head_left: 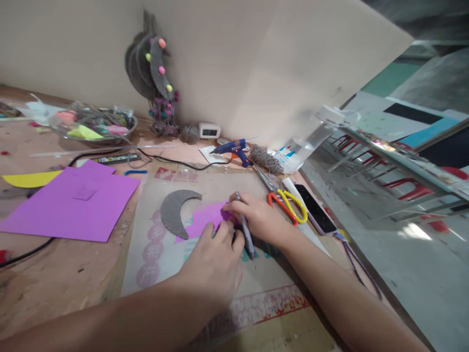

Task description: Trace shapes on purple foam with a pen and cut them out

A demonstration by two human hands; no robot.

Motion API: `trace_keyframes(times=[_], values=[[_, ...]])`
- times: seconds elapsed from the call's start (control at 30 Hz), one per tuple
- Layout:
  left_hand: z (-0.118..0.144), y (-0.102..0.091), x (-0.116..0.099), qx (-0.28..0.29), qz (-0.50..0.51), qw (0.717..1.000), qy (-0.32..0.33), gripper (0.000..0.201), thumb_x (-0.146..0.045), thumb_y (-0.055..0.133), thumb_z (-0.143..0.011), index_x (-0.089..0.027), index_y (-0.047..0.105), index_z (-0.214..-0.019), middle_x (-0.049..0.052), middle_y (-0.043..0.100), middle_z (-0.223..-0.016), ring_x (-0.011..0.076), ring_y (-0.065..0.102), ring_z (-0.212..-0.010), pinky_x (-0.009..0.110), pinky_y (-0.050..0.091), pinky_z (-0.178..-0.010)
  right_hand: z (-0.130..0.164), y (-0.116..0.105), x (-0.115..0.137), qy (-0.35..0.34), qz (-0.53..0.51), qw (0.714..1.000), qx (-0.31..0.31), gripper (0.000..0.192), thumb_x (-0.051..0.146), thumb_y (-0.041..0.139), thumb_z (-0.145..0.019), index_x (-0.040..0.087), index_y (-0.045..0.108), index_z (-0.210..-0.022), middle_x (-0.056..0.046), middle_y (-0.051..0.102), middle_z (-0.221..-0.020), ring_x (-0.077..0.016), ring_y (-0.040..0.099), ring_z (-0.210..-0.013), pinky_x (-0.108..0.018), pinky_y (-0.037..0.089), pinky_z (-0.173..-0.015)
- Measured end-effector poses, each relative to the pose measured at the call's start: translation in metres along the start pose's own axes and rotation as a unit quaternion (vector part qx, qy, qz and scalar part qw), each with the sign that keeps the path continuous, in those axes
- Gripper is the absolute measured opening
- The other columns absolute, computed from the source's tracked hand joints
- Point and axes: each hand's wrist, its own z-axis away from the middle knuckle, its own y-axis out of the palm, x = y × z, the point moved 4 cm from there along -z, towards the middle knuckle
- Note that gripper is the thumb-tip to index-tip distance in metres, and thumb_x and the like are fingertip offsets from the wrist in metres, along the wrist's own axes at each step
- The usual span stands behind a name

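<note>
R hand (262, 217) grips a tilted pen (248, 238), fingertips (230, 208) at the right end of the small purple paper (203, 220), & L hand (216, 252) curls over its near edge, can't tell if pinching or just pressing. Paper's flat on a printed sheet (218, 183) on the counter (66, 274), just fwd-left of both hands, long axis slanting up to the right, w/ the grey crescent (171, 212) on its left, hollow facing it, L hand nearer. Far left, a bowl (113, 139) holds coloured scraps (86, 132).
</note>
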Motion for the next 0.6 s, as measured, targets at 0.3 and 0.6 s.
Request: trace_keyframes(times=[0.3, 0.6], values=[[0.0007, -0.0018, 0.0001, 0.004, 0.016, 1.0, 0.003, 0.038, -0.026, 0.044, -0.09, -0.009, 0.066, -0.116, 0.018, 0.067, -0.119, 0.0322, 0.054, -0.113, 0.048, 0.046, -0.087, -0.003, 0.0042, -0.0035, 0.019, -0.005, 1.0, -0.004, 0.02, 0.014, 0.046, -0.096, 0.019, 0.064, -0.105, -0.008, 0.06, -0.099, -0.0195, 0.057, -0.087, -0.031, 0.048, -0.076], [0.0008, 0.0008, 0.0, 0.003, 0.012, 1.0, 0.004, 0.037, -0.026, 0.042, -0.092, -0.01, 0.065, -0.116, 0.018, 0.066, -0.12, 0.0324, 0.053, -0.116, 0.049, 0.045, -0.088, -0.0007, -0.0003, -0.0013, 0.02, 0.033, 0.999, 0.011, 0.021, 0.012, 0.046, -0.095, 0.016, 0.065, -0.104, -0.01, 0.059, -0.096, -0.0213, 0.056, -0.085, -0.033, 0.047, -0.075]])
